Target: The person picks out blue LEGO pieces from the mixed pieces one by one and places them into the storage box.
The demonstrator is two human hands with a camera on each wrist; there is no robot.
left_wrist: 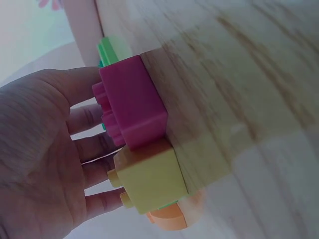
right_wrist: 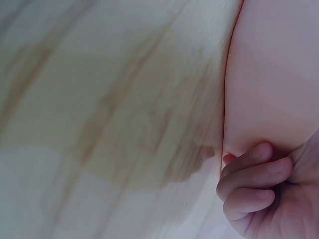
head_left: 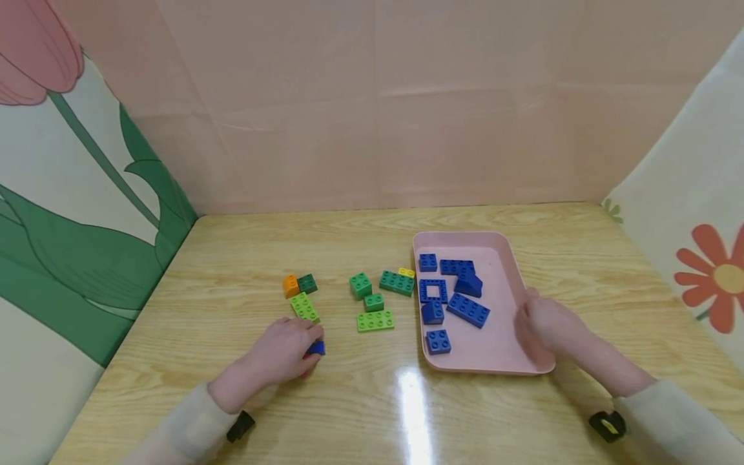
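In the head view my left hand (head_left: 285,349) is low over the table at left, with a blue brick (head_left: 316,347) between its fingers and thumb. The left wrist view hides that brick; a magenta brick (left_wrist: 134,99) and a yellow brick (left_wrist: 152,174) stand side by side in front of the fingers, studs toward the palm. My right hand (head_left: 552,323) grips the right side of a pink tray (head_left: 506,349), and its curled fingers (right_wrist: 254,174) show against the tray wall in the right wrist view. Several blue bricks (head_left: 468,310) lie inside the tray, mostly along its left half.
Beyond the left hand lie a lime brick (head_left: 305,308), an orange brick (head_left: 290,286) and a dark green brick (head_left: 307,283). Several green bricks (head_left: 397,283) sit between hand and tray, with a yellow brick (head_left: 406,272) by the tray's left edge. Cloth walls (head_left: 378,129) border the table.
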